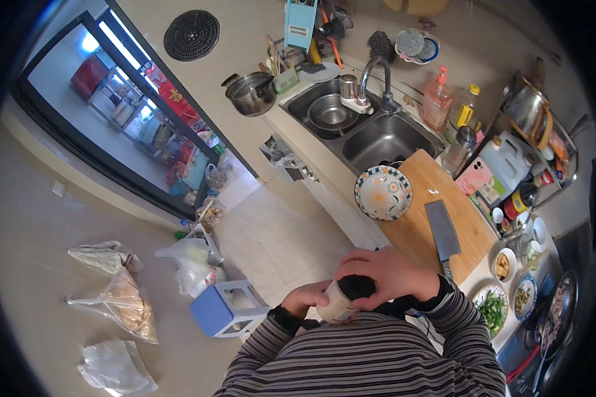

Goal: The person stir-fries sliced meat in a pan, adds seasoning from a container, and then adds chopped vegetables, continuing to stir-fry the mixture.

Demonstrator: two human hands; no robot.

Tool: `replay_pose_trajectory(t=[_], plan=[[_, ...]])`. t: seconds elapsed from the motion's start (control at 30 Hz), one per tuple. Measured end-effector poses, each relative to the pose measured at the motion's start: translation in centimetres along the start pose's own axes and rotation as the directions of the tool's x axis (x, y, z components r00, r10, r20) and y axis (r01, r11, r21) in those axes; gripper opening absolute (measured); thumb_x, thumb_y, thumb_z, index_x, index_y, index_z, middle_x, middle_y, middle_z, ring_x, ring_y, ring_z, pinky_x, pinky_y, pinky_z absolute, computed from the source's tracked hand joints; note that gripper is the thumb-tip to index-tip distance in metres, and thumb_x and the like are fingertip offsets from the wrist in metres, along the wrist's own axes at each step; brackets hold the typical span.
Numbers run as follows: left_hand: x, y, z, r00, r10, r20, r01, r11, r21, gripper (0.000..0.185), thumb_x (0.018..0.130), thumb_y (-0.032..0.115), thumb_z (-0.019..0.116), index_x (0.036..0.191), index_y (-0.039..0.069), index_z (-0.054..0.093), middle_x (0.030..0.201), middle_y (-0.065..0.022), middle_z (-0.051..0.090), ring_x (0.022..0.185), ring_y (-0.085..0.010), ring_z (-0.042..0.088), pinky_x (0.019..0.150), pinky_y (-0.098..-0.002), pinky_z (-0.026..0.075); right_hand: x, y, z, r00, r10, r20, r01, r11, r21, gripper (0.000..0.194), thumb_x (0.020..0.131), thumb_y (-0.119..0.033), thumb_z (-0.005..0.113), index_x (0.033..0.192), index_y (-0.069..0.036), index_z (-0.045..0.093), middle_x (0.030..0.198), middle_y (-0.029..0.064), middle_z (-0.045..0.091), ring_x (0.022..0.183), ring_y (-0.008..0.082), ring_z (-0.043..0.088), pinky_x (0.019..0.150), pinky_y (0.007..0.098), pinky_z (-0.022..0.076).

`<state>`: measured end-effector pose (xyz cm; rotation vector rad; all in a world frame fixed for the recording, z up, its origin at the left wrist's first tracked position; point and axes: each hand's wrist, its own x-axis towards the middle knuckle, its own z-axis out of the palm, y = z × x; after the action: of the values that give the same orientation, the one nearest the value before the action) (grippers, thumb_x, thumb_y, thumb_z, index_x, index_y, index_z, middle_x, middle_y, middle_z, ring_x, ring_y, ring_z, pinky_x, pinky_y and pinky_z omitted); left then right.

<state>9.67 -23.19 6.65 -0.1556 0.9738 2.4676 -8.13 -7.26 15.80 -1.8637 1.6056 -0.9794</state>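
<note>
Close to my body I hold a pale jar (335, 304) with a black lid (356, 288). My left hand (303, 298) is wrapped around the jar's side. From above, my right hand (395, 276) grips the lid, its fingers spread around the rim. What the jar contains cannot be made out. Beyond my hands, a wooden cutting board (412, 218) lies on the counter with a cleaver (443, 231) on it, the handle towards me. A patterned bowl (383, 193) sits at the board's left edge.
Ahead is a double sink (387, 144) with a faucet (388, 82). A plate of chopped greens (491, 310), small bowls of food (503, 264) and a frying pan with meat (558, 312) stand to the right. A blue and white stool (213, 310) is on the floor at left.
</note>
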Motion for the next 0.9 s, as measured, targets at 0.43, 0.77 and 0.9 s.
replay_pose_trajectory(t=[0.43,0.77,0.9], plan=[[10.2,11.7,-0.3,0.859,0.442,-0.257,0.170,0.226,0.959,0.088,0.065,0.036,0.081,0.134,0.004,0.036,0.122,-0.0219,0.052,0.113,-0.0373,0.052,0.094,-0.0392,0.043,3.5,8.3,-4.1,0.806,0.390,-0.445,-0.469,0.880,-0.078,0.047,0.070,-0.040,0.068,0.110,-0.016,0.058,0.102,0.0103,0.058,0.079,0.0339,0.063,0.067,0.0417,0.0527],[14.3,17.6,-12.7,0.921,-0.111,0.374,-0.043,0.924,0.381,0.081,0.066,0.038,0.082,0.128,0.002,0.045,0.121,-0.0080,0.056,0.111,-0.0162,0.052,0.096,-0.0321,0.041,8.3,11.1,-5.8,0.838,0.192,-0.510,-0.216,0.976,0.012,0.047,0.065,-0.032,0.072,0.105,-0.010,0.060,0.102,0.0090,0.059,0.090,0.0278,0.061,0.079,0.0345,0.0496],[14.1,21.0,-14.9,0.851,-0.203,0.483,0.053,0.950,0.307,0.085,0.064,0.032,0.083,0.131,0.002,0.042,0.126,-0.0093,0.053,0.117,-0.0186,0.048,0.100,-0.0334,0.037,11.3,11.8,-5.4,0.595,0.358,-0.720,-0.106,0.923,0.371,0.063,0.079,-0.056,0.062,0.117,-0.007,0.051,0.106,0.0062,0.055,0.088,0.0159,0.056,0.071,0.0279,0.0461]])
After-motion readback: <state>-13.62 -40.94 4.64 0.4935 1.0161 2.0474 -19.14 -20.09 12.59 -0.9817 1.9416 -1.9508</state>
